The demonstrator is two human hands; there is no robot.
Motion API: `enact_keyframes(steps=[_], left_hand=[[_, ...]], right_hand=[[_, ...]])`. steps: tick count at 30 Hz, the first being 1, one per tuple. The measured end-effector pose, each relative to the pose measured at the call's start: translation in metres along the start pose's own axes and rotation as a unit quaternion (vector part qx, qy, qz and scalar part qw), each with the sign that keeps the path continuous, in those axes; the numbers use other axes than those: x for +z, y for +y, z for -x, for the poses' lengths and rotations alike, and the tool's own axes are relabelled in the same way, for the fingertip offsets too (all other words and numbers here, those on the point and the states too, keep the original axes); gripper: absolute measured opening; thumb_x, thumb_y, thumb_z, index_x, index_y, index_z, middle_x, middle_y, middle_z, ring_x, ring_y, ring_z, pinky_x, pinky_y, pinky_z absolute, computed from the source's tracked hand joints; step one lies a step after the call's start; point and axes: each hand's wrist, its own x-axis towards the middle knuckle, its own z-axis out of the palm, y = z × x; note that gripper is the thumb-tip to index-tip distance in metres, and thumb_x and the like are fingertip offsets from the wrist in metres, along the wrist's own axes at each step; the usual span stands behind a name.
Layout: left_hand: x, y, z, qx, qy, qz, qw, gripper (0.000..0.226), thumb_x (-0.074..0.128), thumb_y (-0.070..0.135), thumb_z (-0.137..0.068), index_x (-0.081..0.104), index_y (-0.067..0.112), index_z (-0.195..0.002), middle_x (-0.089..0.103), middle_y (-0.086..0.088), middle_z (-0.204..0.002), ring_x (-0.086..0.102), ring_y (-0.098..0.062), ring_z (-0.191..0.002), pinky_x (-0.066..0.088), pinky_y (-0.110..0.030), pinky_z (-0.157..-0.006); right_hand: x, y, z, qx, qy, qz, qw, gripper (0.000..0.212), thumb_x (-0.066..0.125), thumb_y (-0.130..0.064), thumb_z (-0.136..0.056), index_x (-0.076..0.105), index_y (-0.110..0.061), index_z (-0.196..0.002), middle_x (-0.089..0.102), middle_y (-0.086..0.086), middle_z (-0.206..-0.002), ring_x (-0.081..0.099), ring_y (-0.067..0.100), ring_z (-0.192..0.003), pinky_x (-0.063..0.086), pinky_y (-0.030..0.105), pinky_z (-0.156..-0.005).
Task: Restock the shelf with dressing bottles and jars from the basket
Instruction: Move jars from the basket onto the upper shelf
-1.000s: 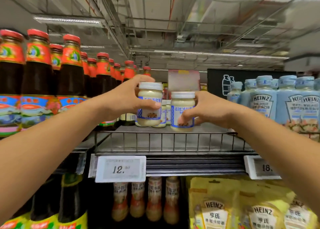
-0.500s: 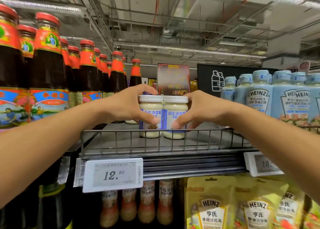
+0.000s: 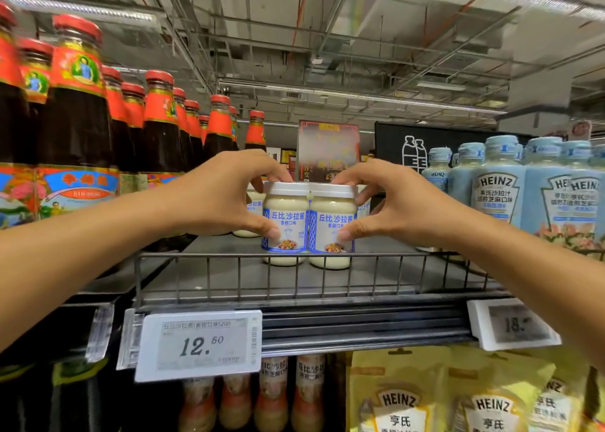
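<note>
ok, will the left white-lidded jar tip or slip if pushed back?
Probably rigid and heavyish: the left jar looks glass, full to the top. Squat, wide base, so tipping seems unlikely. It likely slides on the flat shelf.

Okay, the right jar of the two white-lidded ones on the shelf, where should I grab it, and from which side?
For the right jar, probably take the upright body above the wire rail, coming from its right. The left jar stands against its left side and the rail fronts its base. The right hand holds it this way, thumb on the label, fingers by the lid.
</note>
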Motion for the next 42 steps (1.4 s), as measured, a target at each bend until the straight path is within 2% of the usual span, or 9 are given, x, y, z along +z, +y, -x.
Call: enact_keyframes(steps=[2, 5, 13, 17, 20, 25, 31, 39, 42], left_hand=[[0.006, -0.001, -0.005, -0.002, 0.003, 0.007, 1.000, 0.066, 0.093, 0.040, -0.058, 0.064, 0.029, -0.116, 0.060, 0.012, -0.111, 0.058, -0.002, -0.093, 0.051, -0.022, -0.078], [0.015, -0.007, -0.018, -0.001, -0.001, 0.001, 1.000, 0.066, 0.093, 0.043, -0.058, 0.062, 0.033, -0.115, 0.060, 0.016, -0.111, 0.057, 0.000, -0.095, 0.049, -0.017, -0.077], [0.054, -0.030, -0.062, 0.001, -0.016, -0.057, 0.998, 0.073, 0.090, 0.049, -0.061, 0.060, 0.026, -0.123, 0.061, 0.009, -0.120, 0.047, -0.003, -0.105, 0.034, -0.020, -0.086], [0.069, -0.040, -0.080, 0.006, -0.029, -0.077, 0.997, 0.076, 0.087, 0.050, -0.065, 0.058, 0.023, -0.129, 0.061, 0.004, -0.126, 0.047, -0.008, -0.108, 0.036, -0.024, -0.090], [0.076, -0.048, -0.089, 0.001, -0.043, -0.090, 0.995, 0.080, 0.085, 0.054, -0.067, 0.053, 0.024, -0.134, 0.058, 0.005, -0.130, 0.049, -0.015, -0.119, 0.038, -0.028, -0.096], [0.088, -0.056, -0.097, -0.005, -0.046, -0.098, 0.994, 0.077, 0.083, 0.047, -0.073, 0.050, 0.024, -0.138, 0.055, 0.004, -0.137, 0.048, -0.017, -0.125, 0.040, -0.033, -0.102], [0.089, -0.056, -0.100, -0.010, -0.030, -0.110, 0.993, 0.079, 0.083, 0.057, -0.067, 0.052, 0.029, -0.134, 0.057, 0.008, -0.131, 0.052, -0.014, -0.119, 0.049, -0.041, -0.095], [0.090, -0.058, -0.097, -0.011, -0.019, -0.115, 0.993, 0.077, 0.081, 0.057, -0.069, 0.051, 0.031, -0.135, 0.056, 0.010, -0.132, 0.052, -0.013, -0.120, 0.046, -0.031, -0.086], [0.090, -0.057, -0.097, -0.008, -0.032, -0.123, 0.992, 0.078, 0.080, 0.057, -0.072, 0.049, 0.029, -0.138, 0.055, 0.008, -0.136, 0.050, -0.016, -0.123, 0.045, -0.034, -0.093]], right_hand=[[-0.001, 0.005, -0.002, 0.015, 0.002, 0.007, 1.000, 0.069, 0.092, -0.047, -0.053, 0.062, -0.040, -0.115, 0.060, -0.012, -0.109, 0.066, 0.009, -0.084, 0.053, 0.021, -0.070], [-0.004, 0.013, -0.008, 0.035, -0.009, 0.030, 0.999, 0.064, 0.095, -0.034, -0.059, 0.061, -0.040, -0.113, 0.063, -0.007, -0.112, 0.068, 0.013, -0.078, 0.056, 0.027, -0.072], [-0.007, 0.043, -0.039, 0.055, -0.063, 0.177, 0.981, 0.070, 0.093, -0.037, -0.063, 0.057, -0.025, -0.121, 0.061, 0.000, -0.117, 0.064, 0.012, -0.084, 0.046, 0.022, -0.064], [-0.003, 0.056, -0.055, 0.070, -0.085, 0.223, 0.969, 0.074, 0.092, -0.036, -0.066, 0.053, -0.021, -0.126, 0.062, 0.005, -0.115, 0.059, 0.014, -0.083, 0.051, 0.032, -0.070], [-0.002, 0.064, -0.068, 0.074, -0.098, 0.248, 0.961, 0.073, 0.093, -0.037, -0.064, 0.052, -0.021, -0.123, 0.056, -0.001, -0.102, 0.052, 0.004, -0.075, 0.041, 0.023, -0.059], [0.006, 0.077, -0.079, 0.075, -0.097, 0.257, 0.959, 0.072, 0.093, -0.034, -0.063, 0.054, -0.020, -0.121, 0.049, -0.006, -0.103, 0.051, 0.016, -0.085, 0.033, 0.019, -0.057], [0.014, 0.082, -0.084, 0.087, -0.099, 0.286, 0.949, 0.070, 0.091, -0.027, -0.069, 0.050, -0.012, -0.124, 0.059, 0.006, -0.120, 0.049, 0.019, -0.092, 0.037, 0.028, -0.071], [0.017, 0.075, -0.090, 0.094, -0.113, 0.318, 0.937, 0.072, 0.090, -0.026, -0.070, 0.049, -0.010, -0.127, 0.059, 0.010, -0.128, 0.057, 0.027, -0.106, 0.049, 0.037, -0.083], [0.017, 0.073, -0.089, 0.095, -0.121, 0.332, 0.931, 0.072, 0.089, -0.027, -0.073, 0.048, -0.010, -0.130, 0.058, 0.011, -0.131, 0.056, 0.029, -0.113, 0.049, 0.038, -0.088]])
